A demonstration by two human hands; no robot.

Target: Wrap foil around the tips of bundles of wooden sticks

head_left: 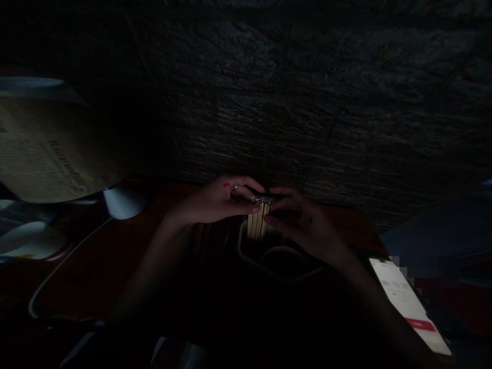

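A bundle of pale, thin wooden sticks (256,226) stands upright between my hands, with something shiny and crinkled, like foil or clear wrap (263,200), at its top. My left hand (223,199) pinches the bundle's upper end from the left, its thumb along the near side. From the right, the fingers of my right hand (302,218) close on the same top end. Just below is a dark container with a pale rim (286,280); the sticks' lower ends fade into shadow by it, and I cannot tell whether they rest inside.
Dark brick-patterned wall (246,113) rises close behind the hands. A lit phone (407,302) lies at the right. On the left are a large printed paper bag (49,148), a white cone-shaped object (123,202), a white cable (63,266) and a pale bowl-like dish (28,238).
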